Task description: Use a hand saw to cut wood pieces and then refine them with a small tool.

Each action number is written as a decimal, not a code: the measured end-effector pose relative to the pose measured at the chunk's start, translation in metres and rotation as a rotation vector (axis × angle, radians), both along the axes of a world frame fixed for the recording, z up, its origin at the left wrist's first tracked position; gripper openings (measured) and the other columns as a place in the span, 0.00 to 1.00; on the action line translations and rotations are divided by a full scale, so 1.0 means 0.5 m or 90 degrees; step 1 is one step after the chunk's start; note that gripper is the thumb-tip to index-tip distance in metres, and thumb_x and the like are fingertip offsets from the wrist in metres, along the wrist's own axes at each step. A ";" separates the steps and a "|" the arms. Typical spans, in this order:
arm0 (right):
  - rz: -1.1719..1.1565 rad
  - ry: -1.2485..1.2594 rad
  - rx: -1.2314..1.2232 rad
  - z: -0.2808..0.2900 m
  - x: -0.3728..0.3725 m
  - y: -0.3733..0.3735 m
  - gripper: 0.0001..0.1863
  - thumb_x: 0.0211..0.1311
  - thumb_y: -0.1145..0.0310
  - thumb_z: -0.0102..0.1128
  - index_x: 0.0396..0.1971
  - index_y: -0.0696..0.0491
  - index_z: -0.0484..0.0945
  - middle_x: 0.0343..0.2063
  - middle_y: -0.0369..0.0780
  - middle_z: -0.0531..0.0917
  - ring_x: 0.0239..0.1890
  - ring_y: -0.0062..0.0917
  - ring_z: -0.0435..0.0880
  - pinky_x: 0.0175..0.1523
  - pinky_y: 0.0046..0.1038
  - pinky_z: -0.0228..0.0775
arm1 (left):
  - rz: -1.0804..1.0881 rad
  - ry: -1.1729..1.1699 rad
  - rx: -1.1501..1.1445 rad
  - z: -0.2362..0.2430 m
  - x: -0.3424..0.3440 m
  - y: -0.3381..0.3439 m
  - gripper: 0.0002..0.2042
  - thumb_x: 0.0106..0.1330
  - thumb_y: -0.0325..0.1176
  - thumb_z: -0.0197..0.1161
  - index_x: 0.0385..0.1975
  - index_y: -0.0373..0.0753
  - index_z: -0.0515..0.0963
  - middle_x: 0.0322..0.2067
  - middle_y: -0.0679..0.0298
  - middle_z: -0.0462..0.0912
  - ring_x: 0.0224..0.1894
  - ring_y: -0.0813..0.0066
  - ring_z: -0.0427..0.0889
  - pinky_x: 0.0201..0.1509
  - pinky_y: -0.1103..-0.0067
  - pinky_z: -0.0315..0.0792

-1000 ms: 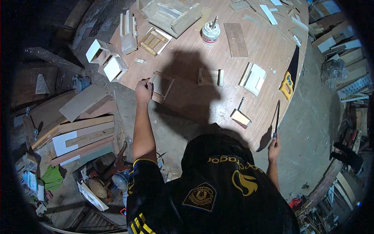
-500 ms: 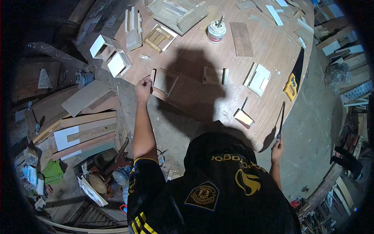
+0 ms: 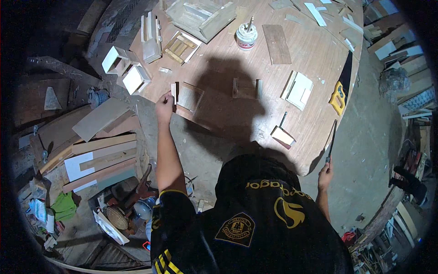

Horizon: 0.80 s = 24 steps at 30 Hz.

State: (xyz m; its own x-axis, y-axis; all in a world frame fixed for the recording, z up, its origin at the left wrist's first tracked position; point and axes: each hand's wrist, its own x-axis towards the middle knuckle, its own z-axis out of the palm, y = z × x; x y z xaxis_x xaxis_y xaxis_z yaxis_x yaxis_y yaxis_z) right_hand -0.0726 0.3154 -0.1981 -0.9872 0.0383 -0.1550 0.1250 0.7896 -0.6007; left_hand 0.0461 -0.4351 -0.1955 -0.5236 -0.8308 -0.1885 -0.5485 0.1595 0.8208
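Rod upright in right hand

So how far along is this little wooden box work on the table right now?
Done: several small box frames stand assembled at the table's far side. In hand: the left hand grips a part-built frame by the near edge; the right hand holds a long thin tool. Left: loose panels lie unjoined.

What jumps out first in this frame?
The person's shadow falls across the middle of the wooden table. The left hand touches a small wooden frame at the table's near-left edge, while the right hand holds a thin dark tool at the near-right edge. A saw with a yellow handle lies at the right edge, and a white jar stands further back.
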 end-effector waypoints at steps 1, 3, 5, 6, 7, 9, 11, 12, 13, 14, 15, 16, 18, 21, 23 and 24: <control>-0.050 -0.019 -0.045 0.006 0.009 -0.007 0.22 0.76 0.63 0.45 0.67 0.48 0.66 0.15 0.25 0.62 0.15 0.10 0.60 0.21 0.18 0.56 | 0.000 -0.018 0.028 0.013 -0.011 0.019 0.14 0.68 0.33 0.59 0.49 0.35 0.81 0.29 0.66 0.83 0.26 0.82 0.77 0.31 0.82 0.72; -0.095 -0.035 -0.094 0.029 0.016 -0.036 0.22 0.76 0.63 0.45 0.67 0.48 0.66 0.15 0.25 0.62 0.15 0.10 0.60 0.20 0.18 0.56 | 0.004 -0.034 0.053 0.027 -0.003 0.048 0.14 0.67 0.32 0.59 0.48 0.35 0.82 0.30 0.64 0.84 0.27 0.82 0.78 0.31 0.82 0.72; -0.140 -0.117 -0.064 0.069 0.017 -0.064 0.21 0.75 0.66 0.44 0.65 0.51 0.69 0.21 0.30 0.70 0.20 0.12 0.66 0.26 0.20 0.62 | -0.021 -0.017 0.004 0.033 0.005 0.075 0.13 0.67 0.33 0.59 0.48 0.35 0.81 0.29 0.66 0.83 0.28 0.82 0.78 0.34 0.83 0.72; -0.144 -0.111 -0.062 0.072 0.021 -0.064 0.21 0.75 0.66 0.44 0.65 0.51 0.69 0.21 0.30 0.70 0.20 0.12 0.66 0.26 0.20 0.62 | -0.025 -0.012 0.007 0.033 0.008 0.094 0.13 0.67 0.33 0.59 0.48 0.35 0.81 0.29 0.66 0.83 0.28 0.82 0.78 0.34 0.83 0.72; -0.143 -0.086 -0.074 0.066 0.029 -0.056 0.21 0.75 0.65 0.44 0.65 0.50 0.69 0.20 0.30 0.68 0.19 0.12 0.65 0.25 0.20 0.60 | -0.002 0.031 0.106 0.037 0.001 0.121 0.13 0.68 0.33 0.58 0.47 0.34 0.81 0.29 0.65 0.83 0.30 0.81 0.79 0.36 0.83 0.72; -0.128 -0.034 -0.104 0.035 0.039 -0.035 0.22 0.75 0.64 0.45 0.66 0.52 0.67 0.16 0.25 0.64 0.16 0.10 0.61 0.21 0.18 0.57 | 0.031 0.113 0.265 0.030 -0.007 0.186 0.13 0.69 0.33 0.57 0.47 0.33 0.80 0.29 0.64 0.83 0.32 0.79 0.80 0.39 0.80 0.73; -0.101 0.010 -0.078 -0.017 0.042 -0.022 0.22 0.75 0.63 0.45 0.65 0.52 0.68 0.17 0.26 0.65 0.17 0.10 0.61 0.22 0.17 0.57 | -0.044 0.145 0.250 -0.020 0.014 0.261 0.13 0.69 0.33 0.57 0.46 0.32 0.80 0.31 0.61 0.84 0.35 0.77 0.80 0.41 0.77 0.74; -0.073 0.046 -0.053 -0.029 0.039 -0.019 0.22 0.75 0.63 0.45 0.65 0.53 0.68 0.19 0.27 0.66 0.18 0.10 0.62 0.23 0.17 0.57 | -0.128 0.135 0.178 -0.052 0.031 0.299 0.13 0.69 0.33 0.56 0.46 0.32 0.80 0.33 0.59 0.84 0.36 0.76 0.80 0.43 0.75 0.74; -0.019 0.156 0.001 -0.031 0.043 -0.024 0.22 0.75 0.63 0.45 0.65 0.53 0.68 0.21 0.29 0.68 0.21 0.12 0.64 0.26 0.18 0.60 | -0.199 0.091 0.164 -0.038 0.008 0.353 0.14 0.68 0.33 0.57 0.46 0.31 0.80 0.33 0.58 0.84 0.36 0.75 0.81 0.42 0.75 0.74; -0.106 0.007 -0.013 -0.045 0.055 0.012 0.22 0.76 0.63 0.44 0.65 0.53 0.68 0.22 0.29 0.69 0.22 0.14 0.66 0.28 0.20 0.62 | -0.274 0.052 0.149 -0.006 -0.025 0.409 0.14 0.68 0.34 0.57 0.45 0.31 0.80 0.34 0.57 0.84 0.36 0.74 0.81 0.41 0.75 0.75; -0.109 -0.006 0.002 -0.039 0.058 0.004 0.22 0.76 0.63 0.45 0.65 0.52 0.68 0.21 0.29 0.68 0.22 0.15 0.66 0.29 0.21 0.63 | -0.294 0.056 0.153 0.012 -0.042 0.445 0.14 0.68 0.34 0.57 0.45 0.31 0.80 0.34 0.57 0.84 0.36 0.74 0.81 0.41 0.75 0.75; -0.116 -0.019 0.017 -0.027 0.058 -0.018 0.22 0.76 0.63 0.45 0.66 0.51 0.67 0.21 0.29 0.68 0.22 0.16 0.67 0.29 0.22 0.64 | -0.295 0.038 0.219 0.024 -0.060 0.480 0.14 0.67 0.33 0.58 0.46 0.31 0.80 0.34 0.56 0.84 0.36 0.73 0.82 0.41 0.75 0.75; -0.200 -0.101 -0.064 0.052 0.047 -0.083 0.21 0.74 0.69 0.45 0.64 0.56 0.68 0.47 0.46 0.82 0.46 0.23 0.78 0.55 0.24 0.67 | -0.323 0.016 0.291 0.056 -0.106 0.538 0.14 0.66 0.33 0.59 0.46 0.31 0.80 0.33 0.55 0.84 0.36 0.72 0.82 0.40 0.76 0.75; -0.229 -0.053 -0.085 0.064 0.062 -0.073 0.21 0.74 0.68 0.45 0.63 0.54 0.69 0.47 0.48 0.83 0.48 0.25 0.79 0.55 0.25 0.68 | -0.514 -0.003 0.250 0.101 -0.191 0.617 0.14 0.65 0.31 0.60 0.47 0.32 0.80 0.35 0.54 0.84 0.36 0.69 0.83 0.39 0.75 0.76; -0.212 0.046 -0.101 0.067 0.085 -0.066 0.21 0.73 0.68 0.45 0.63 0.55 0.70 0.49 0.49 0.82 0.49 0.28 0.80 0.56 0.26 0.68 | -0.651 0.087 0.142 0.114 -0.242 0.667 0.13 0.66 0.31 0.60 0.46 0.31 0.81 0.36 0.52 0.83 0.35 0.67 0.83 0.39 0.74 0.75; -0.224 0.031 -0.079 0.065 0.098 -0.056 0.20 0.73 0.68 0.45 0.62 0.55 0.70 0.51 0.51 0.81 0.53 0.31 0.80 0.58 0.27 0.68 | -0.677 0.092 0.145 0.121 -0.268 0.691 0.13 0.66 0.31 0.60 0.46 0.31 0.81 0.36 0.52 0.83 0.35 0.67 0.83 0.39 0.74 0.75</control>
State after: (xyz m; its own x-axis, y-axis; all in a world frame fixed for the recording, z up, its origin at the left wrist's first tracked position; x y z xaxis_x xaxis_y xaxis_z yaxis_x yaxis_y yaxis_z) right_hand -0.0233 0.2873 -0.1658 -0.9231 0.3606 -0.1336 0.3453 0.6242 -0.7009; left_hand -0.0876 -0.0896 -0.1349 -0.9816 0.1042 -0.1597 -0.1172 0.3309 0.9364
